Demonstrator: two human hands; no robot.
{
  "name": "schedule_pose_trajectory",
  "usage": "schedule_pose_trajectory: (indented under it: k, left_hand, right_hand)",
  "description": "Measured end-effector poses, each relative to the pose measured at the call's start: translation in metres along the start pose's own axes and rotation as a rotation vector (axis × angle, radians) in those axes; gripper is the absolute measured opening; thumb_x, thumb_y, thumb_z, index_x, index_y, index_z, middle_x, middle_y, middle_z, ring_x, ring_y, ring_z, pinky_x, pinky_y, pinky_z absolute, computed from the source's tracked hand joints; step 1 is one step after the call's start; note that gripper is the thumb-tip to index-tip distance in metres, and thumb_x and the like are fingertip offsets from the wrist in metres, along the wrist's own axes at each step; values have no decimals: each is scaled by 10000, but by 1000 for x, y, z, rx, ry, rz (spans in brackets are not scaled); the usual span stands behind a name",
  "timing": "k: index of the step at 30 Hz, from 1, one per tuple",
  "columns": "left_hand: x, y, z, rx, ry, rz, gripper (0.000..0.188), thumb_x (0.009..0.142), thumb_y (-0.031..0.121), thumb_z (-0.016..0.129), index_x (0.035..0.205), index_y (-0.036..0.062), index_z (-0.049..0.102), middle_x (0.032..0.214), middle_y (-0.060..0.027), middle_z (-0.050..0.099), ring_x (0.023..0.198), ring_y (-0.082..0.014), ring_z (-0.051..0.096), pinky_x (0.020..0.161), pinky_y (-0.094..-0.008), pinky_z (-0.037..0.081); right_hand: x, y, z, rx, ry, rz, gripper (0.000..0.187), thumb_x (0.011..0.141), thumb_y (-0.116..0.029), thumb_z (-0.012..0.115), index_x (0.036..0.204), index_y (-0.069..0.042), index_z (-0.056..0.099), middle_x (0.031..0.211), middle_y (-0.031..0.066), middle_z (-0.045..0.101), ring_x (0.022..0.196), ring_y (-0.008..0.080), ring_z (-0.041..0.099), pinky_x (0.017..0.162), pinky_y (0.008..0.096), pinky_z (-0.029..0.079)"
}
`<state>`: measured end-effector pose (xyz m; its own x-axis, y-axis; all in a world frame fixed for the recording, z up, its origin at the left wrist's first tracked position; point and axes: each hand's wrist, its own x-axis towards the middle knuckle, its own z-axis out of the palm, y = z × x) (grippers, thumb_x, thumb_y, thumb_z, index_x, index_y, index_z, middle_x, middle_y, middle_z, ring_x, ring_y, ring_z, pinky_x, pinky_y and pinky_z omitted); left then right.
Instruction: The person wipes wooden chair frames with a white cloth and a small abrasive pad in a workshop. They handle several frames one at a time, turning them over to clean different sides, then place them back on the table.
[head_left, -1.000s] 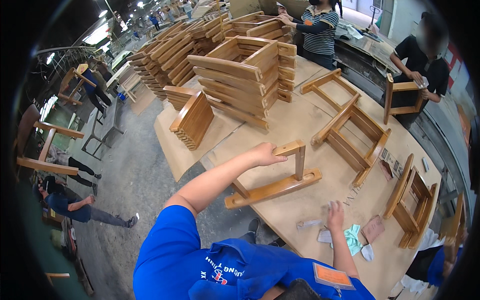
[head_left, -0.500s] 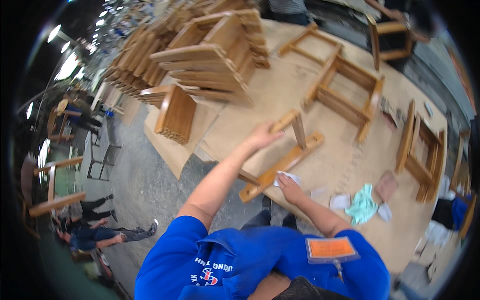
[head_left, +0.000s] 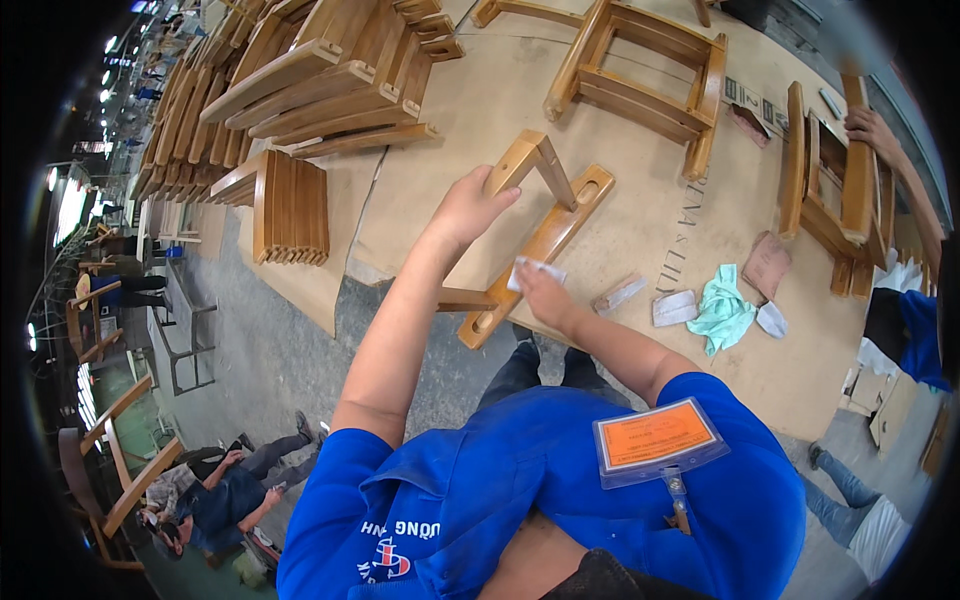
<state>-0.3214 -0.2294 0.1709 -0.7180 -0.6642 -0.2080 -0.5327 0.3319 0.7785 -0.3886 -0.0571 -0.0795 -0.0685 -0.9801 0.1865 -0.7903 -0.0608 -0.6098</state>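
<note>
My left hand (head_left: pixel 468 212) is closed around the upper rail of a varnished wooden frame (head_left: pixel 558 232), which leans over the table's near edge. The frame has a flat lower bar with a slot near each end, joined by slanting posts. My right hand (head_left: pixel 546 298) presses a small white sheet (head_left: pixel 544 267) onto the middle of that bar; whether it is sandpaper or cloth I cannot tell. Right of it on the table lie a clear-and-brown strip (head_left: pixel 620 292), a pale folded pad (head_left: pixel 674 308) and a mint-green cloth (head_left: pixel 724 310).
Stacked wooden frames (head_left: pixel 330 90) and a bundle of wooden slats (head_left: pixel 292 210) stand at left. Another frame (head_left: pixel 650 75) lies at the back on the cardboard-covered table (head_left: pixel 440 120). At right, a co-worker's hand (head_left: pixel 872 135) grips a frame (head_left: pixel 855 190). A brown pad (head_left: pixel 768 262) lies near it.
The view has shifted, so the table items sit higher. A co-worker's hand and a frame have come to the right side of the table. My hands keep their hold on the frame and sheet.
</note>
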Motion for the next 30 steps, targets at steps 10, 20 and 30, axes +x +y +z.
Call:
schedule_pose_trajectory:
  k: [10, 20, 30]
  left_hand:
    - [0, 2, -1, 4, -3, 21, 455, 822, 325, 673, 1076, -39, 572, 953, -232, 647, 909, -328, 637, 808, -382, 484]
    - [-2, -2, 2, -13, -23, -12, 463, 821, 335, 671, 1078, -36, 569, 947, -231, 649, 900, -325, 642, 805, -380, 490]
    - [-5, 4, 2, 20, -51, -52, 460, 841, 279, 681, 1147, -41, 557, 1044, -187, 643, 985, -250, 609, 873, -340, 466]
  right_hand:
    - [37, 6, -14, -232, 115, 370, 491, 871, -103, 407, 1332, 66, 419, 1381, 167, 441, 1297, 308, 393, 1055, 458, 322]
    - [37, 18, -2, -265, 189, 279, 485, 898, -106, 364, 1354, 56, 391, 1436, 165, 383, 1335, 299, 359, 1081, 473, 295]
    - [42, 20, -14, -178, 6, 174, 481, 876, -88, 382, 1333, 60, 411, 1419, 182, 395, 1332, 327, 359, 1082, 446, 310]
